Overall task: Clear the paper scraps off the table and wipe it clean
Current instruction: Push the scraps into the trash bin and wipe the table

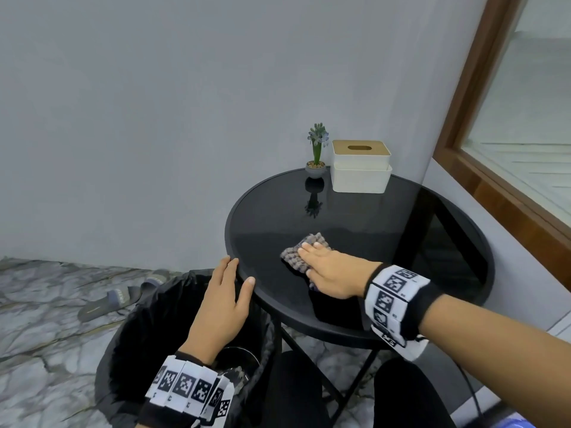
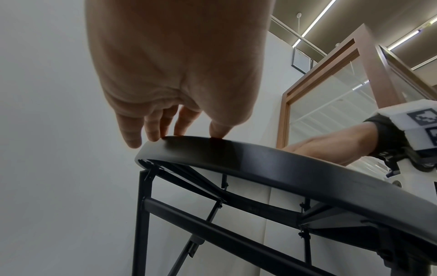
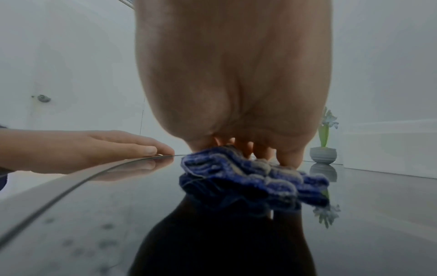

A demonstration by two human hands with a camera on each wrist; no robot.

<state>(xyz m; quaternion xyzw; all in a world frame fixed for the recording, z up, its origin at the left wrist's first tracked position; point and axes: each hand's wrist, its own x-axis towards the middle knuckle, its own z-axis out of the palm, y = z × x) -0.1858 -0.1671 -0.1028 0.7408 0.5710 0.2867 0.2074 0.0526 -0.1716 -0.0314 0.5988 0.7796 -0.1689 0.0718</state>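
on the round black counter (image 1: 448, 242), no paper scraps show in any view, so the clearing part of the task looks done; the wiping part looks to be in hand. the right hand (image 1: 332, 271) lies flat, fingers straight and together, pressing a grey-blue cloth (image 1: 298, 251) onto the near-left part of the glass top; it grips nothing. the left hand (image 1: 224, 299) is open too, fingertips and thumb resting on the counter's left rim, apparently steadying it. in the right wrist view faint smudges or spots show on the glass near the camera, so by my judgement that near patch, and probably the far and right parts, are yet to be wiped. what the bin (image 1: 129, 335) holds cannot be told; it stands on the floor just left of the counter, lined with a black bag, under the left wrist. the surface is dark, glossy and mirror-like, carried on a thin black metal frame. at its far edge stand a small potted plant (image 1: 315, 156) and, just to its right, a white tissue box (image 1: 360, 166) with a wooden lid; wiping there would call for working round them. the room has plain pale walls, a marble-pattern floor, a pair of slippers (image 1: 123, 295) beyond the bin, and a wood-framed glass panel (image 1: 509, 125) at right.
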